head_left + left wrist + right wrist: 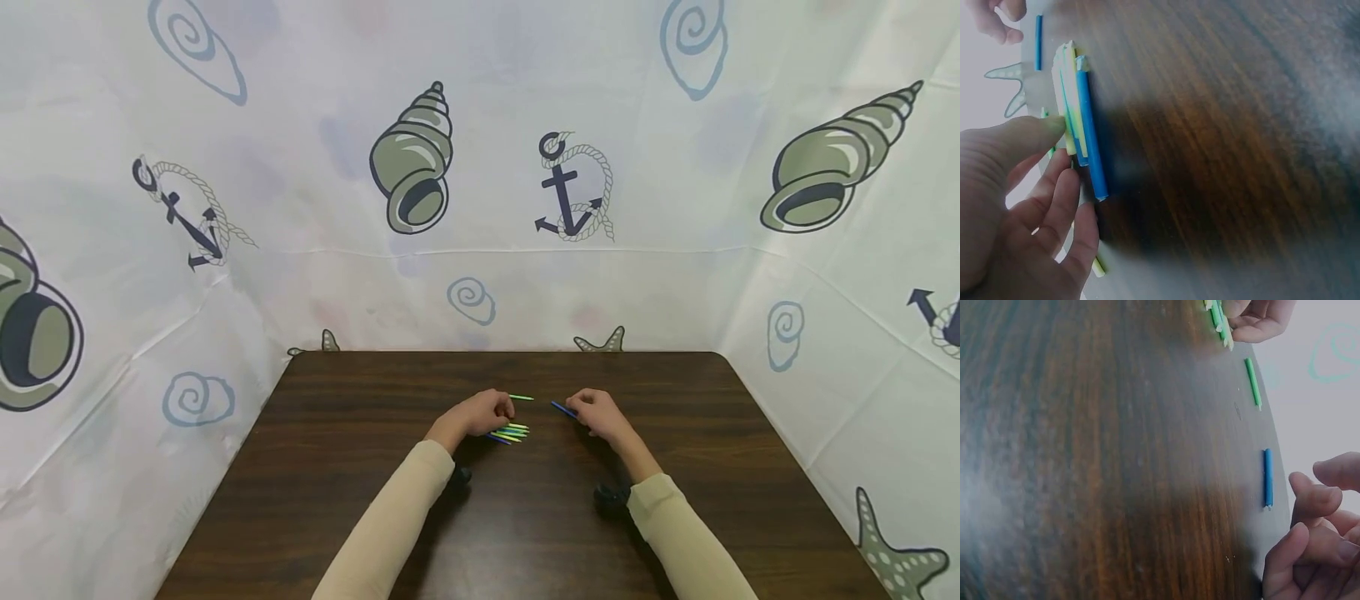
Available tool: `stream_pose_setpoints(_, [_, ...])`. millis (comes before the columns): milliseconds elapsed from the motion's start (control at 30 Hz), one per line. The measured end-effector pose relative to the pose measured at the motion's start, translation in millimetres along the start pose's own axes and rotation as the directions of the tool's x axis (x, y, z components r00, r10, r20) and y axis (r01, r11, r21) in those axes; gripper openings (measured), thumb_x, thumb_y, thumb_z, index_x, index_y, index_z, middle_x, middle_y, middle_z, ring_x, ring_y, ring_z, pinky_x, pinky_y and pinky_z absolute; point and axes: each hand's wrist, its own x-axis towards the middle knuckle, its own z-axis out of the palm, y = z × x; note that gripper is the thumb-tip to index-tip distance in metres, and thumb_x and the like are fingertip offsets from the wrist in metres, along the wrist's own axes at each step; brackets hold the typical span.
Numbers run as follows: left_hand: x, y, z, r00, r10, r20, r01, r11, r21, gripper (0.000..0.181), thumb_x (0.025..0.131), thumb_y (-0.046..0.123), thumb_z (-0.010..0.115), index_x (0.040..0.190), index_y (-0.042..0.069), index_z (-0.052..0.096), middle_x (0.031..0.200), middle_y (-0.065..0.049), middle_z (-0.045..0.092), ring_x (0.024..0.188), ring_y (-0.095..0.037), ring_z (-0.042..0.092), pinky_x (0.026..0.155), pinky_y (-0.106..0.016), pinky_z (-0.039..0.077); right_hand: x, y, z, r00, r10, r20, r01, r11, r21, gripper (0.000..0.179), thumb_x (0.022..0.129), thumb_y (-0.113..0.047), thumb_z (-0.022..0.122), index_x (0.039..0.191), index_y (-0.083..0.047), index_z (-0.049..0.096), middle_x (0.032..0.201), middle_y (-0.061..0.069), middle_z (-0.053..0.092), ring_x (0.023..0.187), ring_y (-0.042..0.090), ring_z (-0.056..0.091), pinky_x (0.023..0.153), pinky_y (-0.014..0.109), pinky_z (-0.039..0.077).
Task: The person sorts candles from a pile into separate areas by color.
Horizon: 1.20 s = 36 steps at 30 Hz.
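White cloth [495,50] behind table [300,467], green stick [522,397] between left hand [482,412] and blue stick [563,409].

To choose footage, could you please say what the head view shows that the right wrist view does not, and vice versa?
Only the head view shows the sleeves and printed anchors. Of these two, only the right wrist view shows both ends of the lone blue stick, without the right hand overlapping it. Both share the left hand, stick bundle, green stick and table.
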Motion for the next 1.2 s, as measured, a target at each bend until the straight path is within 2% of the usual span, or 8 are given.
stream_pose_setpoints(200, [0.1,-1.8,2.2,1.000,-0.009,-0.027,0.009,1.000,0.011,0.014,0.107,0.006,0.059,0.116,0.010,0.069,0.108,-0.005,0.067,0.089,-0.016,0.056,0.089,-0.039,0.053,-2.8,-2.3,2.7,1.000,-0.019,-0.008,0.019,1.000,0.012,0.030,0.111,-0.023,0.054,0.119,-0.002,0.075,0.116,0.010,0.073,0.071,0.016,0.050,0.060,0.030,0.045])
stream_pose_setpoints(300, [0.7,-1.8,2.2,0.999,-0.017,-0.038,0.018,1.000,0.025,0.012,0.107,0.006,0.061,0.114,0.010,0.069,0.107,-0.005,0.067,0.089,-0.017,0.056,0.089,-0.039,0.053,-3.9,-3.1,4.3,1.000,-0.026,-0.008,0.026,1.000,0.012,0.031,0.111,-0.022,0.054,0.120,-0.001,0.075,0.102,0.008,0.072,0.070,0.016,0.049,0.060,0.030,0.044])
stream_pose_setpoints(433, [1.7,-0.6,2.9,0.999,-0.025,-0.037,0.028,0.998,0.064,0.010,0.107,0.008,0.061,0.113,0.011,0.069,0.104,-0.003,0.065,0.089,-0.017,0.055,0.087,-0.038,0.052,-6.2,-4.6,7.1,0.999,-0.046,0.012,0.046,0.999,-0.005,0.030,0.110,-0.022,0.056,0.122,-0.001,0.075,0.073,0.002,0.055,0.065,0.015,0.047,0.057,0.029,0.042])
stream_pose_setpoints(533, [2.4,0.2,4.5,0.999,-0.032,-0.037,0.035,0.995,0.092,0.007,0.108,0.011,0.062,0.111,0.013,0.068,0.101,-0.001,0.062,0.088,-0.017,0.054,0.085,-0.037,0.049,-8.7,-7.5,10.1,0.996,-0.082,0.045,0.083,0.996,-0.018,0.031,0.109,-0.023,0.058,0.122,0.000,0.074,0.066,-0.002,0.051,0.061,0.015,0.044,0.056,0.029,0.041])
stream_pose_setpoints(667, [4.0,0.3,7.5,0.999,-0.037,-0.040,0.041,0.994,0.100,0.005,0.109,0.013,0.061,0.107,0.015,0.066,0.096,0.000,0.059,0.085,-0.017,0.054,0.082,-0.037,0.047,-10.6,-11.5,14.8,0.991,-0.113,0.078,0.116,0.993,-0.033,0.034,0.112,-0.028,0.057,0.121,-0.001,0.074,0.064,-0.003,0.049,0.060,0.014,0.043,0.056,0.029,0.041])
stream_pose_setpoints(867, [7.0,1.3,10.1,0.997,-0.063,-0.033,0.067,0.986,0.154,0.007,0.109,0.016,0.059,0.104,0.016,0.064,0.097,0.001,0.060,0.084,-0.015,0.054,0.080,-0.035,0.047,-12.8,-18.8,23.5,0.989,-0.112,0.094,0.114,0.993,-0.009,0.045,0.114,-0.040,0.053,0.116,-0.001,0.074,0.065,-0.001,0.050,0.061,0.016,0.046,0.058,0.032,0.044])
stream_pose_setpoints(1100, [2.3,8.7,7.1,0.996,-0.074,-0.047,0.081,0.981,0.177,0.006,0.107,0.013,0.061,0.107,0.014,0.066,0.097,0.001,0.060,0.084,-0.015,0.054,0.080,-0.036,0.046,-15.5,-28.1,33.8,0.985,-0.138,0.103,0.142,0.989,-0.032,0.042,0.114,-0.039,0.054,0.114,-0.002,0.075,0.067,0.000,0.051,0.061,0.017,0.046,0.058,0.031,0.043])
stream_pose_setpoints(1200, [3.7,7.9,7.9,0.995,-0.082,-0.052,0.090,0.980,0.179,0.006,0.108,0.014,0.061,0.109,0.015,0.067,0.098,0.001,0.060,0.083,-0.015,0.054,0.079,-0.036,0.046,-18.3,-32.3,38.7,0.979,-0.166,0.115,0.173,0.983,-0.058,0.042,0.113,-0.038,0.055,0.115,-0.001,0.075,0.072,0.004,0.057,0.062,0.017,0.048,0.059,0.032,0.044])
